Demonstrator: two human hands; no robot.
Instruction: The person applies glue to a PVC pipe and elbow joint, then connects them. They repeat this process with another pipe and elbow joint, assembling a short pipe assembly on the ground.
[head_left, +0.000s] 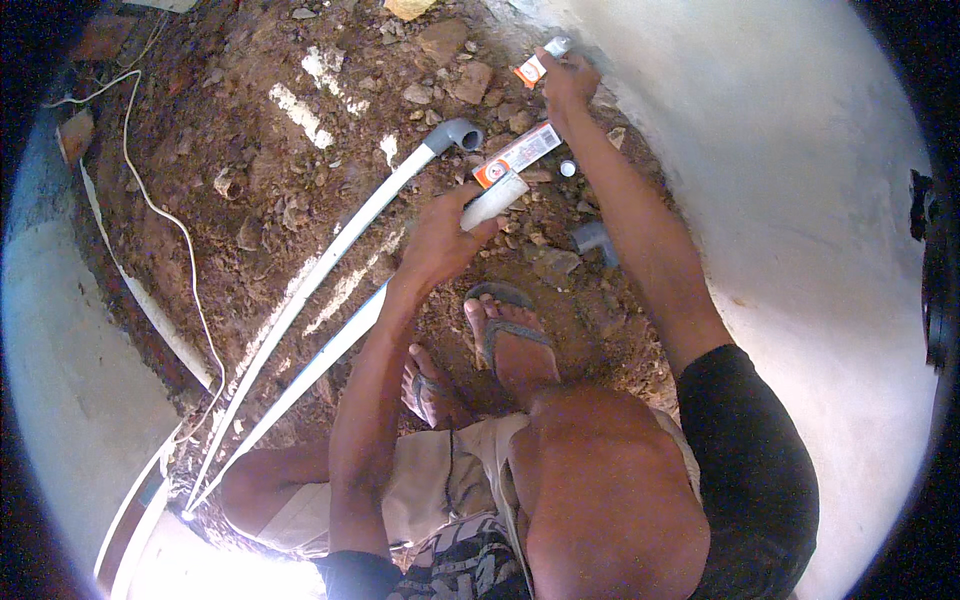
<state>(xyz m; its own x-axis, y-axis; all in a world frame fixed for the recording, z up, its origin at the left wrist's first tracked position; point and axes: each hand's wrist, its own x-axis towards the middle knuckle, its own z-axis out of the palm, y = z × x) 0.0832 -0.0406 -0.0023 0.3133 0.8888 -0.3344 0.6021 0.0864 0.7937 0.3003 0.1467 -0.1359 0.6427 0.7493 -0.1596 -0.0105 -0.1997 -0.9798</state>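
The left hand [440, 240] is wrapped around the free end of a long pale grey plastic pipe [330, 350], fingers closed on it just behind the pipe's open mouth, which points toward two o'clock. The right hand [568, 82] is raised at about one o'clock from the left, fingers pinched together on a small white and orange tube [535, 66] with its capped end at the upper right. An orange and white carton [517, 154] lies on the red-brown stony dirt ground [250, 160] just beyond the pipe mouth, touching or nearly touching it; I cannot tell which.

Likely trouble: the pipe is long and held only at one end, so it may sag or swing and drag its open mouth through the loose soil, picking up grit. The tube, held by fingertips alone, could slip and drop among the stones. A small white cap [567, 168] sits on the dirt at three o'clock from the carton and could easily be lost or trodden on.

A second grey pipe with an elbow fitting [455, 133] runs alongside, at eleven o'clock from the left hand, apart from it. A loose grey fitting [592, 238] lies at three o'clock from that hand, near a sandalled foot [510, 335].
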